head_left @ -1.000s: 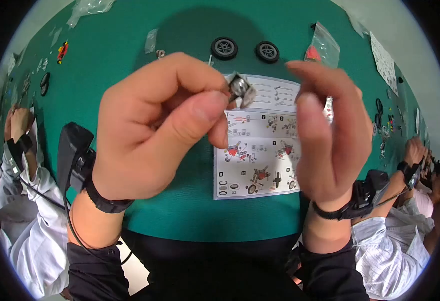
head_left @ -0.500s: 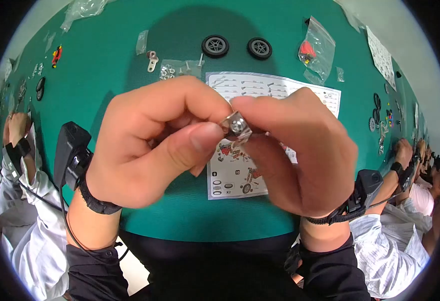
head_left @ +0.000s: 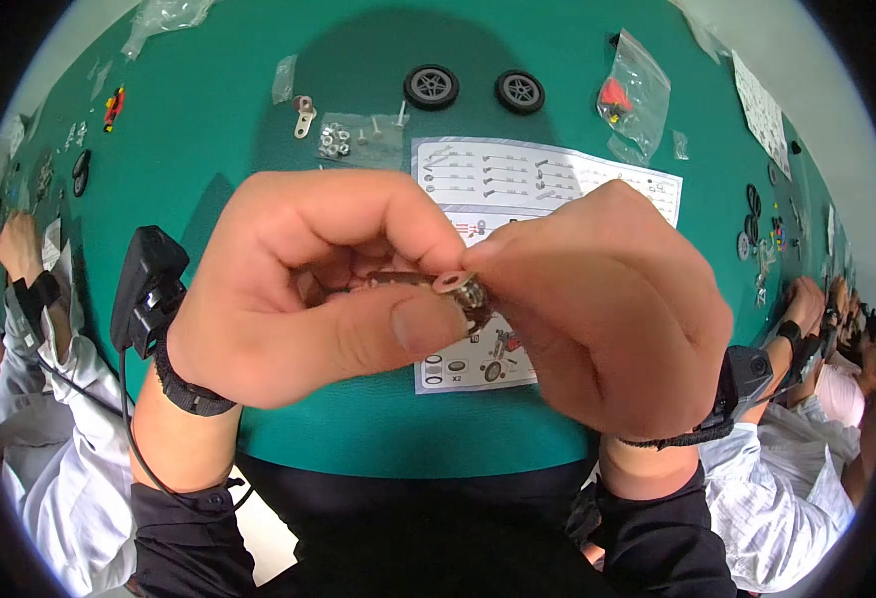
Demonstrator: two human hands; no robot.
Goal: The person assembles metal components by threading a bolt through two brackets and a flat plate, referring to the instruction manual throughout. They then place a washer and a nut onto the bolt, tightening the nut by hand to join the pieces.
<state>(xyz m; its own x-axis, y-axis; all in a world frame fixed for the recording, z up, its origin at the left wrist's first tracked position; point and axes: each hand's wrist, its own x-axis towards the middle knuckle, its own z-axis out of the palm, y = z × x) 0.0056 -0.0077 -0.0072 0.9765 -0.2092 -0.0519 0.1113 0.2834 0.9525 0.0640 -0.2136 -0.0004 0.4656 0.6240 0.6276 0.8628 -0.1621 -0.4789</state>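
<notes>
Between my two hands, at the middle of the view, is a small shiny metal part (head_left: 470, 296) with a round hole in its end. My left hand (head_left: 323, 289) is closed, with thumb and forefinger pinching this part; a thin strip of it runs back into the palm. My right hand (head_left: 607, 309) is closed with its fingertips at the part's right side, and what they grip is hidden. Below and behind the hands lies a printed instruction sheet (head_left: 498, 179), partly covered by them.
Two black wheels (head_left: 431, 88) (head_left: 520, 92) lie beyond the sheet. Left of them are a metal bracket (head_left: 304, 118) and a bag of nuts and screws (head_left: 363, 138). A bag with a red piece (head_left: 615, 98) lies right. Co-workers' hands (head_left: 21, 246) (head_left: 805, 304) are at both sides.
The metal part has turned, so its holed end and long strip now show. My right hand has shifted slightly right and rolled, hiding its fingertips more. My left thumb has moved right and down.
</notes>
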